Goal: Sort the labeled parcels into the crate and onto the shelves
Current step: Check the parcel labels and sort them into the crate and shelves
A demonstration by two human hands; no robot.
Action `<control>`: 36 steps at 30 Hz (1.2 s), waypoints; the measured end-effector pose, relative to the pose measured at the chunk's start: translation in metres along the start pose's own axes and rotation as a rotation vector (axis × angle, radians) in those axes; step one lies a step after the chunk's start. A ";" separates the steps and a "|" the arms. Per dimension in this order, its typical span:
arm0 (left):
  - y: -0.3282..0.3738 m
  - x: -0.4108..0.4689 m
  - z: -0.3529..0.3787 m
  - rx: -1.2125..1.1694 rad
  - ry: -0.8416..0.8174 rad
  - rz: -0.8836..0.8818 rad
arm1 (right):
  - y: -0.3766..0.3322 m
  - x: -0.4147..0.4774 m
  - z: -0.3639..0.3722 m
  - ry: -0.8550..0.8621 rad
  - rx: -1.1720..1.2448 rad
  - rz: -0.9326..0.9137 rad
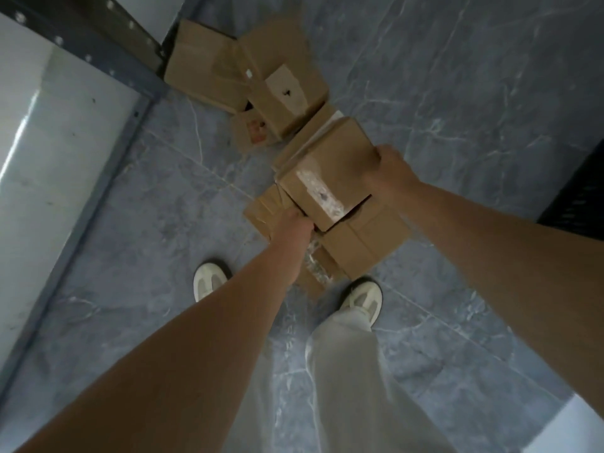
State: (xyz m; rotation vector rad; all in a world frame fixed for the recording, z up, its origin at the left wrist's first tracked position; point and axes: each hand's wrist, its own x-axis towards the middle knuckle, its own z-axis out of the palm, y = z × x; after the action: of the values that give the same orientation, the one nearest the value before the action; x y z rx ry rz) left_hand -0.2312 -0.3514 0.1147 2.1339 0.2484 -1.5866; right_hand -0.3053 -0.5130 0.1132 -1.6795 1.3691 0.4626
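Down on the grey marbled floor (pixel 457 93), just beyond the person's shoes, a cardboard parcel (pixel 330 165) sits tilted on top of other boxes (pixel 366 243), held between both hands. The right hand (pixel 389 168) curls its fingers over the far right edge. The left hand (pixel 295 223) clamps the near left corner, its fingers tucked out of sight beneath. To lift well, I judge the box should rise level, so the loose stack below is not dragged along. Its white label (pixel 322 194) faces up but is scuffed, showing only a dark blot. No writing is readable, so it needs a closer look before choosing the shelf (pixel 65 132) at left or the dark crate-like thing (pixel 578 197) at right.
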 end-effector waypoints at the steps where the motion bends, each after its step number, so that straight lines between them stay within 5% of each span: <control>1: 0.006 -0.005 0.003 -0.052 -0.005 -0.012 | -0.004 -0.004 -0.005 -0.039 -0.003 0.017; 5: 0.013 -0.024 0.005 -0.319 -0.020 0.031 | -0.018 -0.015 -0.026 -0.011 0.083 -0.005; 10: 0.036 -0.101 -0.023 -0.342 0.016 0.234 | -0.048 -0.070 -0.064 0.050 0.223 -0.072; 23: 0.130 -0.418 -0.164 -0.614 0.128 0.712 | -0.223 -0.321 -0.220 0.081 0.423 -0.456; 30: 0.074 -0.564 -0.251 -0.657 0.433 0.895 | -0.330 -0.490 -0.251 0.044 0.264 -0.843; 36: -0.001 -0.685 -0.341 -0.752 0.659 1.013 | -0.417 -0.633 -0.209 -0.046 0.201 -1.014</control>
State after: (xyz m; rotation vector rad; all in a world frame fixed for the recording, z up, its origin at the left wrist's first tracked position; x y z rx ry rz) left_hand -0.1566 -0.1033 0.8341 1.6232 -0.0511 -0.1410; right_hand -0.1746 -0.3183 0.8636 -1.9138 0.3773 -0.2179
